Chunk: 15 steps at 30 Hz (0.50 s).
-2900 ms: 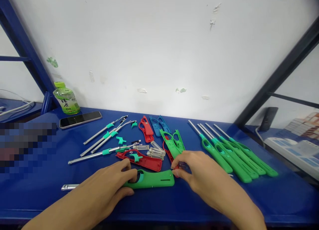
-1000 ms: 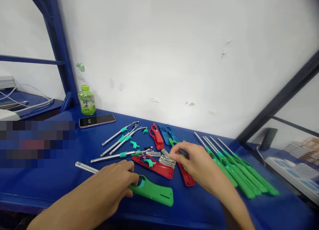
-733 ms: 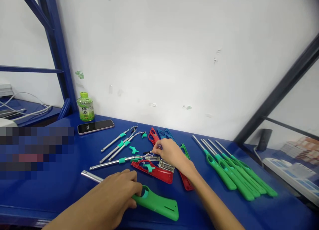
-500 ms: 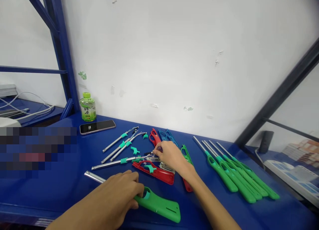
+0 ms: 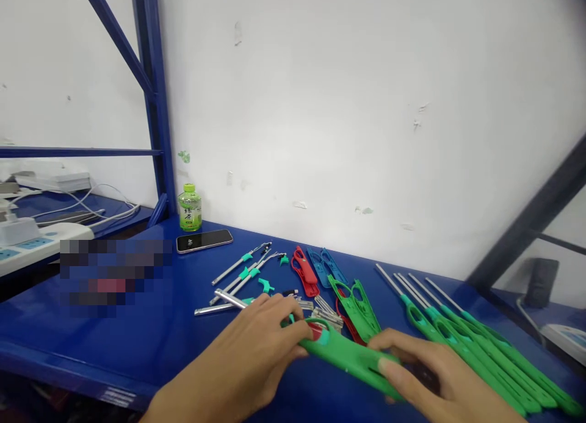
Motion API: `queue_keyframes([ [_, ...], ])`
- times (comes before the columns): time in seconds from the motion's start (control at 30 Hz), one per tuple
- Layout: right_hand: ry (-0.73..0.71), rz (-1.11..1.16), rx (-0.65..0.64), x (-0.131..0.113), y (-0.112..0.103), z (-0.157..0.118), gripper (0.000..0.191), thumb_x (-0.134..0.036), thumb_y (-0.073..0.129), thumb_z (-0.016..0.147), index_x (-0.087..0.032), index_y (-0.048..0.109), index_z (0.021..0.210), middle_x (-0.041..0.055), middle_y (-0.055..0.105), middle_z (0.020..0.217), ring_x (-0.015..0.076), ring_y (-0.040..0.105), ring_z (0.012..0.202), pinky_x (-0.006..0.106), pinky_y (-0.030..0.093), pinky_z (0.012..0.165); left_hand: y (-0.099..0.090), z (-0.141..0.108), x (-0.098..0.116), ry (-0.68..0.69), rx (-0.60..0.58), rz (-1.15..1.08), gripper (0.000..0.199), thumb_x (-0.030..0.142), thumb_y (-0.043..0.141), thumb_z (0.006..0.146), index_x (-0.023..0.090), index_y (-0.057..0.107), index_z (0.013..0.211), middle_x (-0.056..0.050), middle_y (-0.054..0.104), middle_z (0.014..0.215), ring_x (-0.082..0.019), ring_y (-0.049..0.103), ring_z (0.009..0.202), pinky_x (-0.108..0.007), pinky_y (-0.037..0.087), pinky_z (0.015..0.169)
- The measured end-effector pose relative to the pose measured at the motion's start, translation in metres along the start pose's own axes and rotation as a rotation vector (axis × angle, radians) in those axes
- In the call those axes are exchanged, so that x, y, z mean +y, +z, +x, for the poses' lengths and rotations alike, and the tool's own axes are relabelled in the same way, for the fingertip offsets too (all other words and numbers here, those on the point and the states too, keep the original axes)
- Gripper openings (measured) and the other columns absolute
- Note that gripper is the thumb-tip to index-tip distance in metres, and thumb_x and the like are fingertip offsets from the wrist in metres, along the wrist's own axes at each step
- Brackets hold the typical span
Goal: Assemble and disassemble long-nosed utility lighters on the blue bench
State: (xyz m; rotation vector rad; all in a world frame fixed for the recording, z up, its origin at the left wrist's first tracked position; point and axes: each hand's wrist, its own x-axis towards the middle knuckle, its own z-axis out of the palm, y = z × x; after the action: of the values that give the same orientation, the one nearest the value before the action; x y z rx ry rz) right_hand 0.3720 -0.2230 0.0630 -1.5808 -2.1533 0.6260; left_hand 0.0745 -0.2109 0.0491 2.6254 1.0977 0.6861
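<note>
My left hand (image 5: 270, 343) is closed around a green-handled gas lighter (image 5: 352, 359) near its trigger loop. The lighter's metal tube (image 5: 230, 298) points up and left. At the butt end of the handle, my right hand (image 5: 425, 362) grips with its thumb on top by the slot. Something dark, blurred and mostly hidden shows in the right palm. Behind the lighter lie green handle shells (image 5: 354, 307), small metal parts (image 5: 327, 313) and several metal tubes with teal triggers and wires (image 5: 238, 282). A loose teal trigger (image 5: 265, 285) lies among them.
Several green lighters (image 5: 476, 343) lie side by side on the blue table (image 5: 151, 343) at right. Red shells (image 5: 304, 273) and blue shells (image 5: 326, 267) are near the wall. A phone (image 5: 204, 240) and a green bottle (image 5: 189, 209) stand back left, beside a blue post (image 5: 158, 105).
My right hand has left the small parts and come to the lighter's handle end. My left hand has raised the lighter slightly. The camera view has shifted left.
</note>
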Motion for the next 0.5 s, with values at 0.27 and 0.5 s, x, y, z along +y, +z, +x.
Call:
queue_keyframes([
  [0.27,0.139,0.196,-0.068,-0.013,-0.004,0.008,0.048,-0.072,0.061,0.092,-0.027,0.078,0.086,0.0016,0.071,0.077,0.0190,0.065,0.063,0.025,0.052,0.056,0.016,0.010,0.004,0.162,0.114,0.195,0.052,0.029,0.078,0.100,0.026,0.053,0.145,-0.005,0.075,0.121,-0.029,0.070,0.115,-0.051,0.051,0.109],
  [0.5,0.198,0.130,0.130,-0.015,-0.007,0.009,0.047,-0.069,0.067,0.085,-0.027,0.080,0.068,0.0033,0.075,0.072,0.0208,0.066,0.058,0.027,0.053,0.053,0.029,0.009,0.001,0.131,0.016,0.270,0.040,0.039,0.081,0.097,0.021,0.066,0.129,-0.007,0.077,0.113,-0.031,0.072,0.110,-0.049,0.056,0.104],
])
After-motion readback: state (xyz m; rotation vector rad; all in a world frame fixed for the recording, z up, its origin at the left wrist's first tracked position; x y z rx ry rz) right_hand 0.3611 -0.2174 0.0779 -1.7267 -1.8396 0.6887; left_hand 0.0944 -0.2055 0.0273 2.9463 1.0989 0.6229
